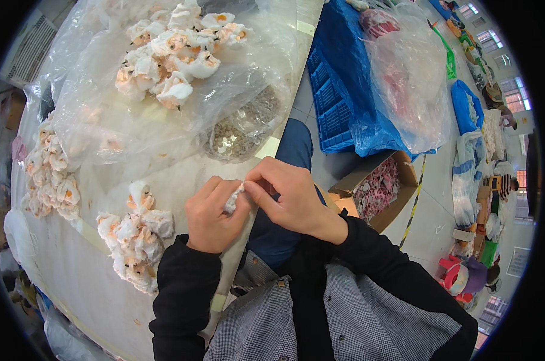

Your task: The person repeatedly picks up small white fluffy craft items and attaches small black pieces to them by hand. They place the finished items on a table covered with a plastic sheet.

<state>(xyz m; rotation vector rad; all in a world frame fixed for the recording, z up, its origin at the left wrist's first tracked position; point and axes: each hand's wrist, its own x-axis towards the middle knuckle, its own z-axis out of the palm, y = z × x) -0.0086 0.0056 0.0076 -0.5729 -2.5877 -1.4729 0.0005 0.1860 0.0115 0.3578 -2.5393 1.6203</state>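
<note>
Two bare hands meet at the near edge of the table [98, 283], and between them is one small white fluffy piece [233, 200], mostly hidden by the fingers. From what I can see, the left hand [217, 213] pinches it between thumb and fingers, while the right hand [290, 201] has thumb and forefinger closed together at its tip; whether they grip the fluff itself or something finer, I can't tell. That small hold is what I'd worry about. Should the left pinch loosen while the right pulls, the piece could slip away, and since it sits right by the table's rim, it might drop onto the trousers [272, 231] or the floor. Too hard a tug could stretch or tear such soft stuff. The left sleeve [185, 289] lies close against a heap of white and peach fluffy pieces [134, 240], perhaps touching, so a careless swing of that elbow might scatter them. Farther up, the clear bag of small shiny bits [236, 132] sits near the same edge; a snag on its loose plastic could drag it off.
</note>
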